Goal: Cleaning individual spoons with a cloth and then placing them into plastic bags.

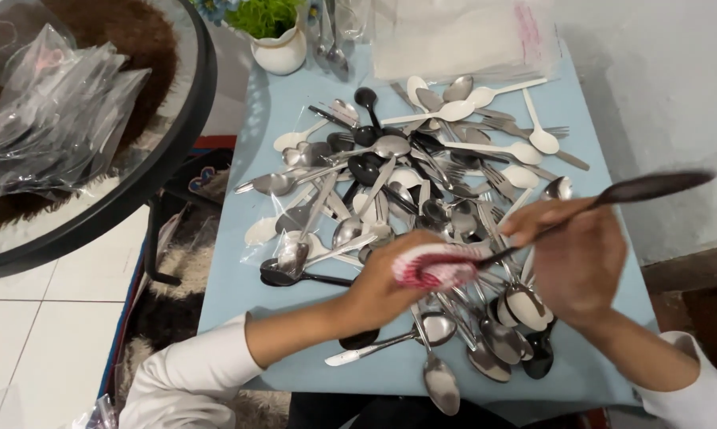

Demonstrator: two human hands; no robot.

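The right hand pinches a long dark metal spoon by its handle, long axis slanting up to the right, bowl end pointing right and away. The left hand closes around a bunched red-and-white cloth pressed on the spoon's lower end. Directly beneath both grips lies a heap of steel, black and white plastic cutlery on a pale blue table.

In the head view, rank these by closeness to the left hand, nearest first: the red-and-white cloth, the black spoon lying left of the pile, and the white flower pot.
1. Red-and-white cloth: in the grip of the left hand.
2. Black spoon: on the blue table, just left of the hand.
3. White flower pot: far edge, top left.
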